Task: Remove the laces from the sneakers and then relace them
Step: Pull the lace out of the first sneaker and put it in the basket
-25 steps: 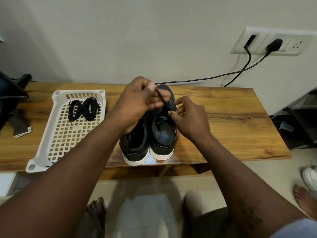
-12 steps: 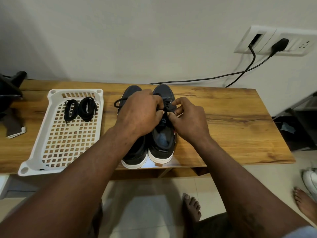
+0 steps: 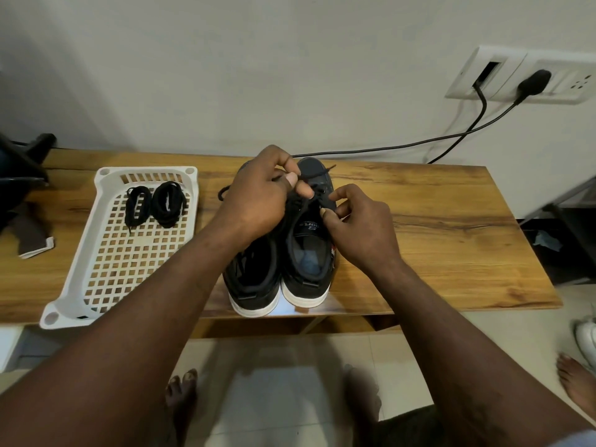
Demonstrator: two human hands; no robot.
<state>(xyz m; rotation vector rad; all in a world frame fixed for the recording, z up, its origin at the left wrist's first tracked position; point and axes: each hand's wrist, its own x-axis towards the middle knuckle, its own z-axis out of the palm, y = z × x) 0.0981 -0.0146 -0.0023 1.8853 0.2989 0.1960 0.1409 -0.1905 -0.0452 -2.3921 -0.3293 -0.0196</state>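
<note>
Black lace [image 3: 317, 171], thin and cord-like, ran from the upper eyelets of the worked sneaker [image 3: 309, 253] into the left hand [image 3: 261, 198]. A loose tip lay across the toe cap. The left hand was curled tight, with the lace pinched between thumb and fingertips just above the eyelet row. The right hand [image 3: 358, 221] pinched with thumb and forefinger at the eyelet edge of the same sneaker, other fingers folded. I could not tell whether lace was also inside that pinch.

The worked sneaker stood touching the other sneaker [image 3: 254, 279], toes to the wall, white heels right at the front edge of the bench [image 3: 435, 237].

Judged risks, nearest first:
- The pinch on the lace was small. A slip would let the tip drop back through an eyelet and undo the pass.
- Much of the lace and the lower eyelets was hidden under the left hand. A skipped or doubled hole could go unnoticed.
- A hard pull toward the body, with only a light pinch steadying the sneaker, could drag it. With the heels at the edge, either sneaker might tip to the floor.
- A one-sided pull could leave the two ends unequal.

A white basket [image 3: 80, 285] sat well apart on the left, holding two coiled laces [image 3: 169, 203]. Confusion with the working lace seemed unlikely. A black cable [image 3: 387, 148] ran along the wall behind the toes, near the loose tip, where it might snag.
</note>
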